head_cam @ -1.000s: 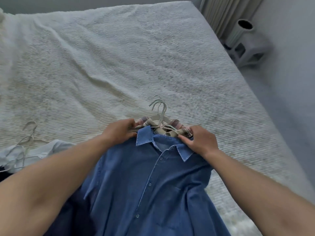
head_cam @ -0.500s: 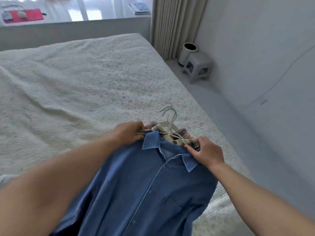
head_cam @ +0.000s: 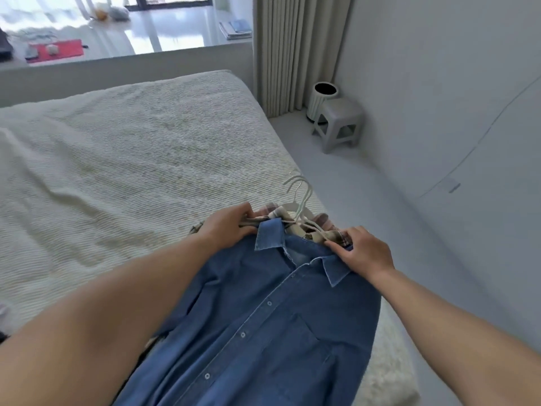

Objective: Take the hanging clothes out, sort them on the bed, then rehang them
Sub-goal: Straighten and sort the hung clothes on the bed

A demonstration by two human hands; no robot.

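A blue denim shirt (head_cam: 263, 312) lies on top of a stack of hung clothes that I hold over the right side of the bed (head_cam: 123, 159). Under it show a plaid shirt (head_cam: 325, 222) and a beige garment, only at their collars. Several white hanger hooks (head_cam: 301, 194) stick up beyond the collars. My left hand (head_cam: 228, 227) grips the left shoulder end of the stack. On the other side, my right hand (head_cam: 363, 250) pinches the stack by the denim collar. The lower garments are hidden.
The bed's cream textured cover stretches left and away. To the right run a grey floor and a white wall. A grey plastic stool (head_cam: 339, 124) and a white bin (head_cam: 323, 101) stand by the beige curtain (head_cam: 295, 51). A window ledge (head_cam: 126, 33) lies beyond the bed.
The view has swung up and to the right, so the clothes at the left edge of the bed are gone from sight. The held stack has shifted toward the bed's right edge, grips unchanged.
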